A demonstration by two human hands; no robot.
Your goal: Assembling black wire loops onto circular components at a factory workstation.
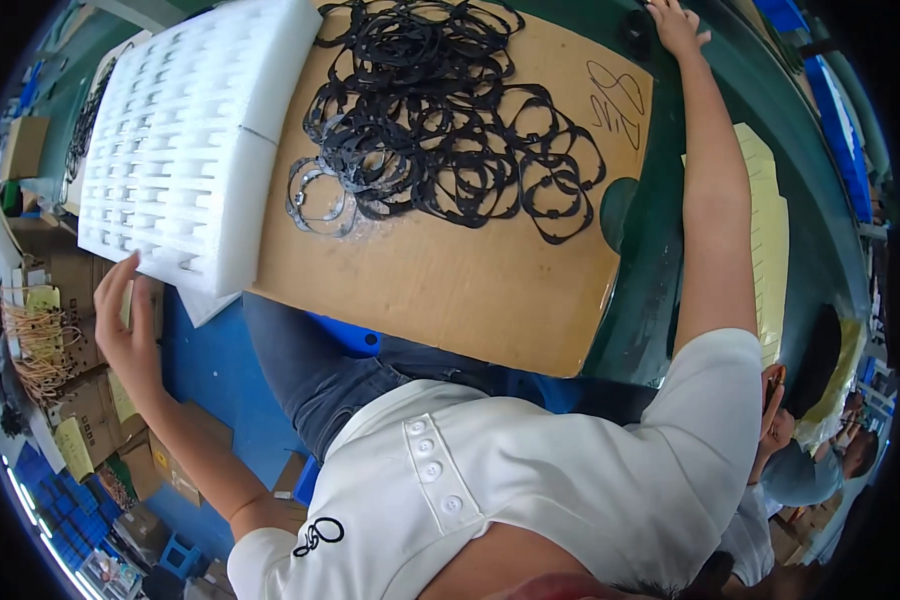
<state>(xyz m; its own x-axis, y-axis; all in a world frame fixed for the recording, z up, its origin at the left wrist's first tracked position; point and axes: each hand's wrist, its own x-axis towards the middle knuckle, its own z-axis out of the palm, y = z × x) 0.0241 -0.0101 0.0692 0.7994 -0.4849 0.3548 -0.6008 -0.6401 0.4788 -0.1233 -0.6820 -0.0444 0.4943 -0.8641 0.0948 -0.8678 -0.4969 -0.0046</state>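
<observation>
Steady the white foam tray (190,140), at the left edge of the cardboard (430,290), lightly with the left hand (128,325), fingers spread by the tray's near edge; avoid snagging the black rings (440,140); cannot tell the right hand's (678,28) grip, past the cardboard's far right corner.

The right hand (680,28) is partly cut off by the top edge, and so is the pile of black rings (435,150). Lower rings are hidden by others. The white foam block's (242,190) far slots are blurred.
</observation>
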